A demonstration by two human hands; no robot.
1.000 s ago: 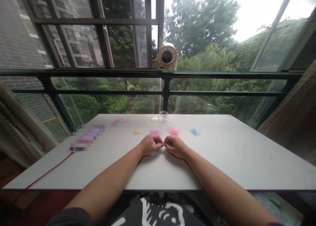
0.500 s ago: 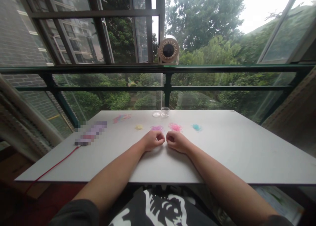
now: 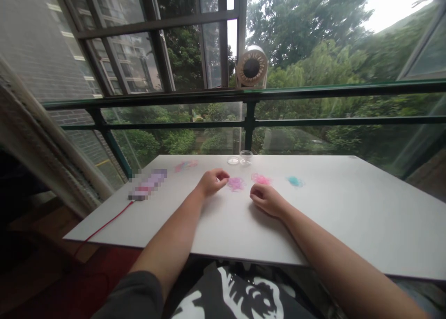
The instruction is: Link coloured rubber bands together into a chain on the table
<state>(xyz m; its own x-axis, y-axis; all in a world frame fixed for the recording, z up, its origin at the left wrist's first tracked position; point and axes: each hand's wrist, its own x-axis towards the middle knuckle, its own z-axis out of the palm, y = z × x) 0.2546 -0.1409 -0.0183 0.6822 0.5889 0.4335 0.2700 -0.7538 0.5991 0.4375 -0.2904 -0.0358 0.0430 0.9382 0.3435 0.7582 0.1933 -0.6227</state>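
Observation:
Just left of a loose purple pile [image 3: 236,184] of thin loops is my left hand [image 3: 212,182], raised a little, with thumb and forefinger apart and nothing visible between them. My right hand [image 3: 266,200] rests curled on the white table [image 3: 230,226], in front of the pink pile [image 3: 261,179]; its fingers are closed, and whatever they may hold is hidden. To the right lies a small teal pile [image 3: 295,181]. The yellow pile is out of sight around my left hand.
A clear round container [image 3: 245,158] and its lid [image 3: 233,160] stand at the back edge. Mixed-colour pieces [image 3: 186,165] lie at the back left. A pixelated object [image 3: 148,184] with a red cable [image 3: 109,222] is at the left. A round fan [image 3: 252,67] sits beyond, by the railing.
My left hand has moved away from my right hand, forward and left, and its fingers have parted. My right hand stays curled. The view has turned left and tilted, shifting the scene rightward.

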